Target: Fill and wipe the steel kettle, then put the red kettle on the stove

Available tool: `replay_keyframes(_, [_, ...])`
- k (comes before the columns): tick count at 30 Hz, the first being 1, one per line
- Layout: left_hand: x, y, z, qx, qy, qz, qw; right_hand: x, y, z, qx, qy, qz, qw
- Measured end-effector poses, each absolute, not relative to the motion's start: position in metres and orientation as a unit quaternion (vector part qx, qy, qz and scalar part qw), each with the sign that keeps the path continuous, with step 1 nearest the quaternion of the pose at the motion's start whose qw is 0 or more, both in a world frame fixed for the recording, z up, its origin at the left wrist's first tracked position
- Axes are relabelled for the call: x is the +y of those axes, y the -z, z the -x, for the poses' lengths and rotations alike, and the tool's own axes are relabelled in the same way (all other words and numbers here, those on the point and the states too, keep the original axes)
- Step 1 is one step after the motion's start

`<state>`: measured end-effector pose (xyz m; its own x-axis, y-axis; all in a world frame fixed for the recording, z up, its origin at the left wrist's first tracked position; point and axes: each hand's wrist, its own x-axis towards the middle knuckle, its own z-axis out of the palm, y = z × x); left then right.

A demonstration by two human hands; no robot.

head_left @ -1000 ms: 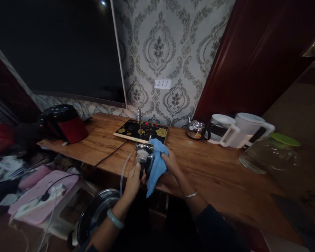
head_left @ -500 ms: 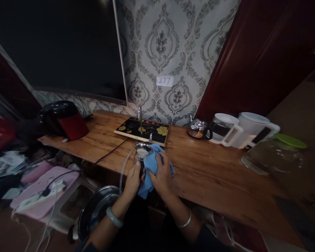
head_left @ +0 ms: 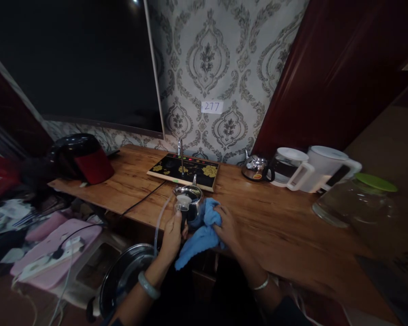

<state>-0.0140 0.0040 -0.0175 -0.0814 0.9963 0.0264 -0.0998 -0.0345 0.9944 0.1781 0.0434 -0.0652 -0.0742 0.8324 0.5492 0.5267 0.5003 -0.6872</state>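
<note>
My left hand [head_left: 172,234] is closed around the black handle of a shiny metal kettle [head_left: 195,194]. The kettle is held over the table's front edge, its spout pointing away from me. A pale round piece shows above the handle; I cannot make out exactly what it is. In my right hand [head_left: 229,230] is a bunched blue cloth [head_left: 200,243], pressed at or close beside the kettle's right side, with one end hanging down to the left. Whether the cloth touches the metal is hard to tell. Behind the kettle lies a black tea stove panel [head_left: 204,168] with yellow flowers and a thin tap.
On the wooden table [head_left: 272,226], a second metal kettle [head_left: 256,168], two white-lidded pitchers and a glass jug [head_left: 336,206] with green lid stand right. A red-and-black appliance [head_left: 93,160] stands left. Below are a metal pot [head_left: 119,276] and a pink stool [head_left: 88,233] bearing a power strip.
My right hand has moved right and slightly down with the cloth, uncovering more of the kettle. The cloth now stretches out to the lower left. My left hand keeps its grip nearly in place.
</note>
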Motion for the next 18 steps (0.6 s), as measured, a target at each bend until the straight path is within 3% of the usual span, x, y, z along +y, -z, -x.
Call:
replay_keyframes(6, [0.029, 0.024, 0.037, 0.489, -0.539, -0.459, 0.51, 0.078, 0.022, -0.191, -0.589, -0.328, 0.445, 0.59])
replay_keyframes(12, [0.05, 0.015, 0.061, 0.471, -0.488, -0.477, 0.56, 0.115, -0.024, -0.16, -0.644, -0.414, 0.357, 0.535])
replay_keyframes(15, [0.051, 0.014, 0.061, 0.48, -0.497, -0.476, 0.544, 0.127, -0.021, -0.148, -0.658, -0.423, 0.38, 0.494])
replay_keyframes(18, [0.049, 0.015, 0.058, 0.491, -0.513, -0.469, 0.525, 0.126, -0.005, -0.147, -0.612, -0.431, 0.4, 0.529])
